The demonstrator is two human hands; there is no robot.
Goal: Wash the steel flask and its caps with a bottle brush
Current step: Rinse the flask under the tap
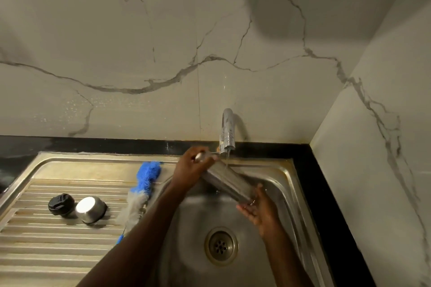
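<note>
The steel flask lies tilted over the sink basin under a thin stream from the tap. My left hand grips its upper end near the tap. My right hand cups its lower end, fingers partly spread and wet. On the ribbed drainboard to the left sit the black inner cap and the steel cup cap, side by side. The bottle brush, with blue and grey-white bristles, lies along the drainboard's right edge, its handle partly hidden by my left forearm.
The steel sink has a round drain in the middle of the basin. A black counter edge frames the sink at the back and right. Marble-pattern walls rise behind and to the right.
</note>
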